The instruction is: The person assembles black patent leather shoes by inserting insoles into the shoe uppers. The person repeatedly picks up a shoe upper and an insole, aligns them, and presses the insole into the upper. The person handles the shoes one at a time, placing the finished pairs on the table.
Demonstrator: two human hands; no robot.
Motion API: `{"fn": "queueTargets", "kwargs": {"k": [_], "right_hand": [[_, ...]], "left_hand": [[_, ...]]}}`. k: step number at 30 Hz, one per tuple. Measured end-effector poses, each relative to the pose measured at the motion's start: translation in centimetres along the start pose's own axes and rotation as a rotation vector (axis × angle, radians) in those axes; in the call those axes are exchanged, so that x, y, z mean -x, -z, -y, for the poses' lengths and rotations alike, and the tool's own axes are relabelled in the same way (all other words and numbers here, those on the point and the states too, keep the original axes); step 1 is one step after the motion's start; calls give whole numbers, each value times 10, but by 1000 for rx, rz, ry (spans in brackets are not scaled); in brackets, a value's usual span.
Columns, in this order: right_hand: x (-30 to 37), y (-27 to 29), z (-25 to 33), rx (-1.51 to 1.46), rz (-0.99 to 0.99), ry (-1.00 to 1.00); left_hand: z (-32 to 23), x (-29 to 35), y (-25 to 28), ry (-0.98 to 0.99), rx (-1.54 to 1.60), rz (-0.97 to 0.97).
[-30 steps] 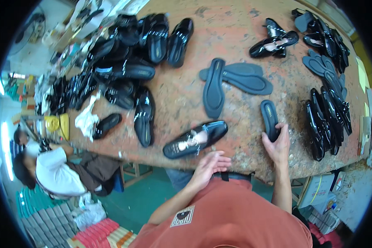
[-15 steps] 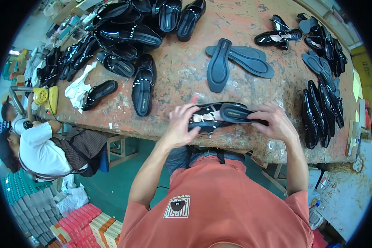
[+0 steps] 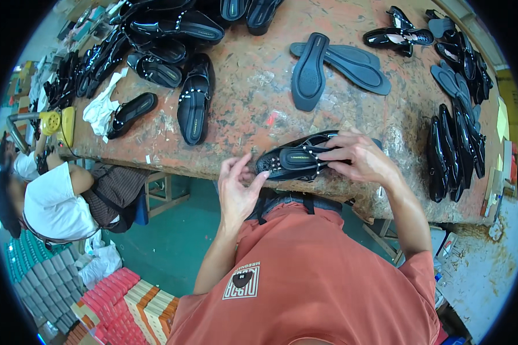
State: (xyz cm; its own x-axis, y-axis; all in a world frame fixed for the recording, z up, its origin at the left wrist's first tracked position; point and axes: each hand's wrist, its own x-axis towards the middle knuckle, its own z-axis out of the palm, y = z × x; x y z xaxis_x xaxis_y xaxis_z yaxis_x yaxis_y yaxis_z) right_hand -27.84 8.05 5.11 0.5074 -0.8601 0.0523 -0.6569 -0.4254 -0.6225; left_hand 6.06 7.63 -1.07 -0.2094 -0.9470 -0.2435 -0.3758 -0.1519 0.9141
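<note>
At twelve o'clock, by the near edge of the worktable (image 3: 236, 154), I saw a glossy black shoe (image 3: 266, 167), opening upward, its rounded heel toward nine o'clock and its toe end slanting toward two. Small pale studs dotted its strap. A dark insole (image 3: 295, 161) with a small gold mark lay lengthwise in the opening, its rounded end short of the shoe's heel, leaving the bed there exposed. Its other end was partly hidden.
</note>
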Motion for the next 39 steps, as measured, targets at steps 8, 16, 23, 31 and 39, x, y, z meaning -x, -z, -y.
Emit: {"fn": "queueTargets", "kwargs": {"k": [8,16,23,31,39], "right_hand": [[-24,-29,12,45,3,94],[-35,-35,17,155,120,70],[-37,-39,17,206,159,58],[-20,-1,47,361,-66,-222],[13,-53,46,-345,-225,-863]], "left_hand": [[-1,5,-3,230,302,47],[-3,5,-4,253,334,29],[-48,-17,-3,313,-123,75],[-34,-40,11,-759,-666,612],[-50,-51,-8,-778,-850,723]]}}
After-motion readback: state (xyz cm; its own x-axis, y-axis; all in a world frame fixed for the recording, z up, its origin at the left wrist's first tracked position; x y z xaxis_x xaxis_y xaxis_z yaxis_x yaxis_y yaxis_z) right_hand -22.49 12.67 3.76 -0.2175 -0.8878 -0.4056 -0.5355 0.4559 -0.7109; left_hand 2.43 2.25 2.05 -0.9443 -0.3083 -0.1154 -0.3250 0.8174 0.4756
